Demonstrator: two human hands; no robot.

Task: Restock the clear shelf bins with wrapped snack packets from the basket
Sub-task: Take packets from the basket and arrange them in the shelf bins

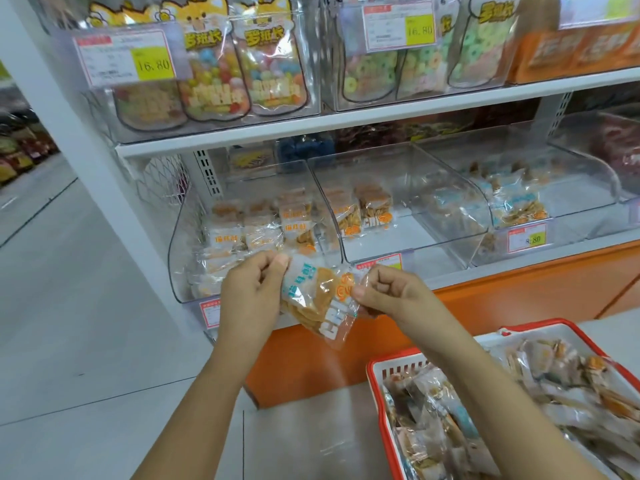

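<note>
Basket [375, 367] bottom-right; both hands pinch one packet [320, 301]: left hand [254, 285] top corner, right hand [384, 289] side; left bin [180, 237] just behind, L nearer

Bright, even overhead illumination; shadows faint and soft beneath the white shelf board [346, 126]. Broad glare across the clear bins [398, 188] and the price tags [128, 57], washing out small print. Motion blur over the upper-right packets [575, 50] and the basket [377, 372] contents. Wide-angle distortion bowing the shelf lines toward the frame edges. Distant aisle at far left soft, out of focus.
</note>
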